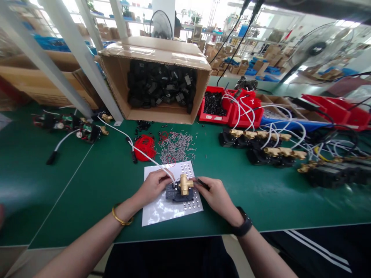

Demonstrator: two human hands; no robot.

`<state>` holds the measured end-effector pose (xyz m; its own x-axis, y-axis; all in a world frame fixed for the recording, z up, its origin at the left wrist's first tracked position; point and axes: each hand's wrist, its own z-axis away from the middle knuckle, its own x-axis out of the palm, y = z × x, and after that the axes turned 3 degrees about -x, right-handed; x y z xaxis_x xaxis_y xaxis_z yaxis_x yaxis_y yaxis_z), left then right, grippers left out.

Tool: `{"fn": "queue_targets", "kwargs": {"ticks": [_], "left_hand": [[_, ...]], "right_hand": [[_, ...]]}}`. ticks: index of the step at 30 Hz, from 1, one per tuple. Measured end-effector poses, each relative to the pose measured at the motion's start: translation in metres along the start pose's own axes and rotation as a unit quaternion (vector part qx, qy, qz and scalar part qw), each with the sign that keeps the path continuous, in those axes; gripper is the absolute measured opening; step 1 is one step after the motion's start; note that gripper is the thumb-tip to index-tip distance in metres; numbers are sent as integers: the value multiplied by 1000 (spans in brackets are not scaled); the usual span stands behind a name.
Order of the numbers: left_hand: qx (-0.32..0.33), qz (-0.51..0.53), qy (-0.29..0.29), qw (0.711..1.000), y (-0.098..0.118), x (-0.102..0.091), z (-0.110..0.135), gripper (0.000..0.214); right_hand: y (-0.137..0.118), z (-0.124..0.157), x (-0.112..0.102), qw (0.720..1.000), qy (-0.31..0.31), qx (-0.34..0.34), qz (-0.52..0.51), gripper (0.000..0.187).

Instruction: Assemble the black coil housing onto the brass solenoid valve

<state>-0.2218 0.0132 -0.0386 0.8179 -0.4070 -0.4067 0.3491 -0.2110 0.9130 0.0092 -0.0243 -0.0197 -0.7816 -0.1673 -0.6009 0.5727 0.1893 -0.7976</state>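
Hands meet over a white sheet (162, 210) on the green table (95, 193). Left hand (153, 186) pinches the black base (179, 193) to steady it, while right hand (213, 195) grips a thin dark tool (202, 183) aimed at the brass fitting (185, 183) on top. Loose metal pins (176, 148), a red coil (145, 146) and a white tube (136, 148) crowd the space just behind; a cardboard box (156, 77) stands farther back.

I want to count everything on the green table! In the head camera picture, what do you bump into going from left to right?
Small parts with white tubes → red coil → left hand → brass valve → right hand → red bins → row of brass-topped black valves.
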Motion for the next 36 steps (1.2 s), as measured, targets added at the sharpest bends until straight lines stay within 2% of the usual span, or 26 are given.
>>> {"fn": "queue_targets", "kwargs": {"ticks": [3,5,8,11,16,18,21,24,27,30,31,33,36], "left_hand": [[3,-6,-10,1000,-3,2,-2,14],[28,-34,-9,999,-6,3,-2,16],[102,-99,2,990,-8,2,-1,22],[168,-154,10,974,-8,-1,2,27],[191,-172,-1,967,-10,-3,3,31],[183,-168,-3,969,-11,-3,3,32],[135,-172,18,976,-9,-4,5,29],[49,-159,96,981,0,-7,17,26],[-82,-74,177,978,11,-4,41,21],[-143,21,249,958,20,11,68,15],[-143,32,274,951,22,19,75,13],[-111,6,299,948,24,35,85,10],[-12,-94,273,957,23,53,89,10]], "right_hand": [[10,-22,-9,989,88,77,92,21],[18,-41,-12,976,115,113,149,18],[23,-64,-7,970,85,121,191,12],[20,-75,2,961,52,128,238,9],[13,-73,8,946,1,126,298,8],[12,-70,9,940,-12,125,318,8],[10,-66,10,932,-15,121,340,11],[7,-55,5,932,5,116,343,15],[3,-29,-3,942,27,107,317,14],[-1,7,0,983,53,74,161,15],[-2,18,5,992,64,68,87,17],[-5,36,18,993,87,71,-37,19],[-11,47,38,984,132,79,-90,19]]}}
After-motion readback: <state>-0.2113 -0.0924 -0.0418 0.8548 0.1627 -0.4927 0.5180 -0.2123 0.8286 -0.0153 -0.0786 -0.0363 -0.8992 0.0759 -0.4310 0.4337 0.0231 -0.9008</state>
